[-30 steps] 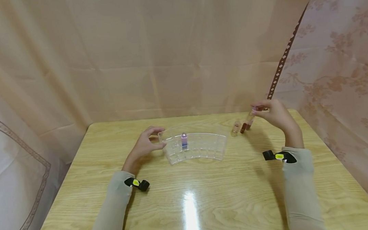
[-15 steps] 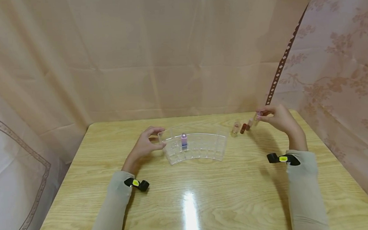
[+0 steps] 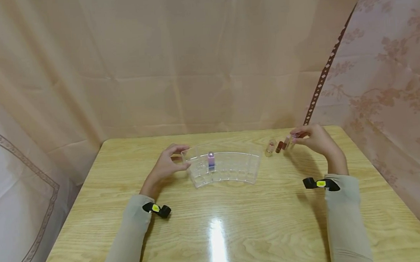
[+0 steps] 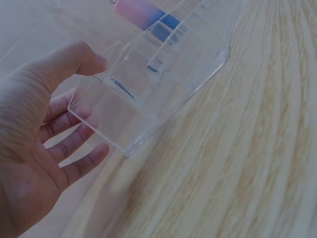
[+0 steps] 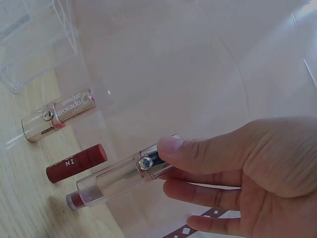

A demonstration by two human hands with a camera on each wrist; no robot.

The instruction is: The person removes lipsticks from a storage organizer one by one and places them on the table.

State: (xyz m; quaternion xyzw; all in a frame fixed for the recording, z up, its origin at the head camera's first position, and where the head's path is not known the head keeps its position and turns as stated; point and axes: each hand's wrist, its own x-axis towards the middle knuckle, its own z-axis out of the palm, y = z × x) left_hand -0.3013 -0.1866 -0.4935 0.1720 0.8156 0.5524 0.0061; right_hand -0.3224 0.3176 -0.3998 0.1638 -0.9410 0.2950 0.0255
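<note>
My left hand [image 3: 169,162] grips the left end of a clear, curved acrylic organizer [image 3: 229,171], thumb on one side and fingers behind the end wall [image 4: 106,116]. One lipstick with a pink-to-blue case [image 3: 211,161] stands upright in a compartment. At the far right of the table, my right hand [image 3: 316,142] pinches a clear lipstick tube [image 5: 141,166] with a round gem by its dark end, held between thumb and fingers. Just left of it stand a pink-and-brown lip tube [image 3: 286,142], a dark red lipstick [image 5: 77,163] and a clear-and-gold lipstick [image 5: 58,115].
The wooden table [image 3: 235,227] carries everything. A beige curtain [image 3: 200,69] hangs behind its far edge, close to the lipsticks. Patterned cloth [image 3: 387,84] hangs along the right side, and white cloth [image 3: 19,202] along the left.
My right hand moved right with the clear lipstick tube, away from above the pink-and-brown one, then lowered toward the table. The left hand and organizer stayed in place.
</note>
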